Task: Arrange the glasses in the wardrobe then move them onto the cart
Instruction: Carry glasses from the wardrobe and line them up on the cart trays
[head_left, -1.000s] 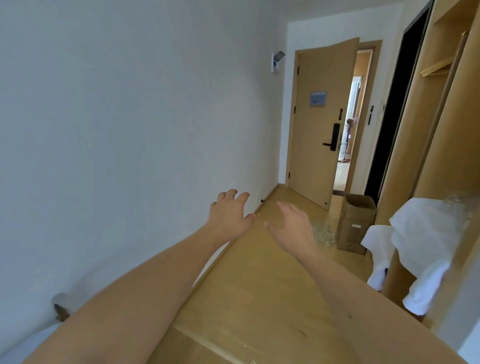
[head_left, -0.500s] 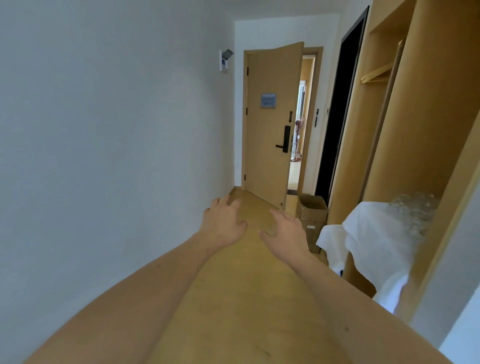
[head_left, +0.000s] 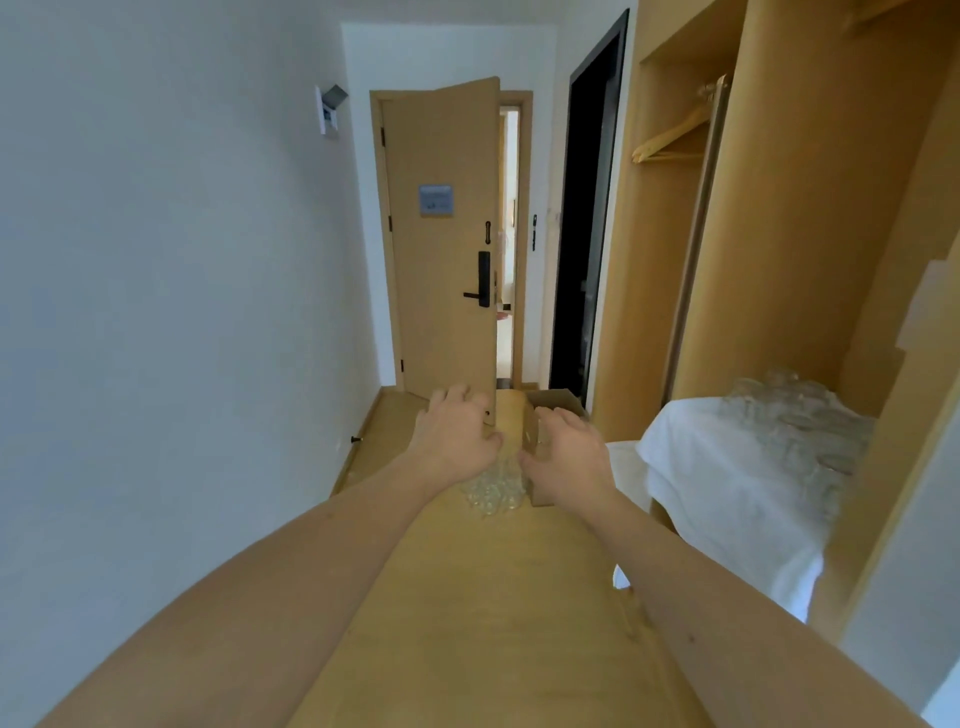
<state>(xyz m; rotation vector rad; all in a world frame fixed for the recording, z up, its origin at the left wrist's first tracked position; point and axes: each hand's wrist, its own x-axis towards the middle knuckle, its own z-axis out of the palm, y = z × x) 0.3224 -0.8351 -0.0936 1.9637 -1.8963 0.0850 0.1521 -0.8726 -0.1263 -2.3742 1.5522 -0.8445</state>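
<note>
Glasses (head_left: 795, 415) stood clustered on a white cloth (head_left: 727, 483) in the wardrobe (head_left: 810, 234), well right of the right hand (head_left: 569, 457); more (head_left: 491, 491) sat on the floor below both hands. Left hand (head_left: 457, 436) and right hovered spread, holding nothing. Best reach right and lift each glass singly, not by the cloth.

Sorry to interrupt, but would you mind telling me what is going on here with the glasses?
A person stretches both arms out in a hallway, left hand and right hand open and holding nothing. A cluster of glasses on the floor shows between and below the hands, beside a cardboard box. More glasses sit on a white cloth in the wardrobe to the right.
</note>
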